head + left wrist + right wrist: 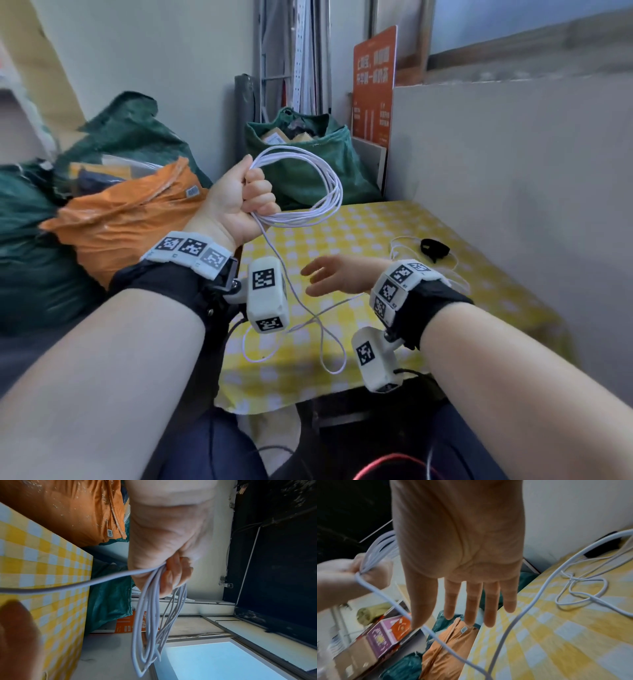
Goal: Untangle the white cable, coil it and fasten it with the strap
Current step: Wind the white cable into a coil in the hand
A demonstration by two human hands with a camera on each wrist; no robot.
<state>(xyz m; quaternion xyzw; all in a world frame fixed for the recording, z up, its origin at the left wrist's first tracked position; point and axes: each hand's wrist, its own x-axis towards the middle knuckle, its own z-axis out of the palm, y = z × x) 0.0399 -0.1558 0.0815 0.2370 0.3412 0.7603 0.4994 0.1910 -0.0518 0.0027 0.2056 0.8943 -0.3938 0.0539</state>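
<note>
My left hand [251,192] is raised above the table's left edge and grips several loops of the white cable [322,185] in a fist. In the left wrist view the coil [150,628] hangs from the curled fingers [178,574]. A loose strand [291,301] drops from the fist onto the yellow checked table [394,219] and runs on to the far right. My right hand [329,277] hovers over the table with straight fingers [471,601], holding nothing. The black strap [434,248] lies at the table's right, by the cable's tangled end [580,591].
An orange bag [120,219] and green sacks [301,171] stand left of and behind the table. A pale wall panel [513,171] borders the table's right side. An orange sign [373,85] leans at the back. Cardboard boxes [368,645] sit on the floor to the left.
</note>
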